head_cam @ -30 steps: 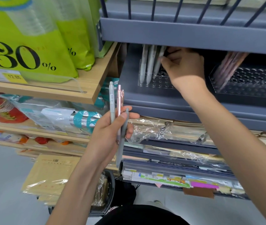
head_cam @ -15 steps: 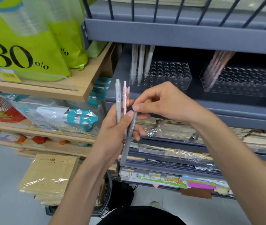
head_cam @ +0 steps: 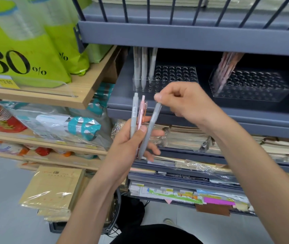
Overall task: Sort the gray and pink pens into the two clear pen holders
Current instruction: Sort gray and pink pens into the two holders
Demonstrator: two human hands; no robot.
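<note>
The left hand [head_cam: 131, 143] clasps a bundle [head_cam: 134, 111] of gray and pink pens below the gray-pen holder [head_cam: 175, 75]; the right hand [head_cam: 184, 103] pinches the top of one gray pen [head_cam: 150, 128], near upright, that holder just above, the pink-pen holder [head_cam: 256, 88] rightward.

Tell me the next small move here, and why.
Probably draw the gray pen free of the left hand and lift it to the left holder: the right hand pinches its upper end, and that holder has other gray pens standing in it, with open holes beside them.

Right hand [head_cam: 184, 104] pinches gray pen [head_cam: 149, 131] from left hand [head_cam: 133, 138]
</note>
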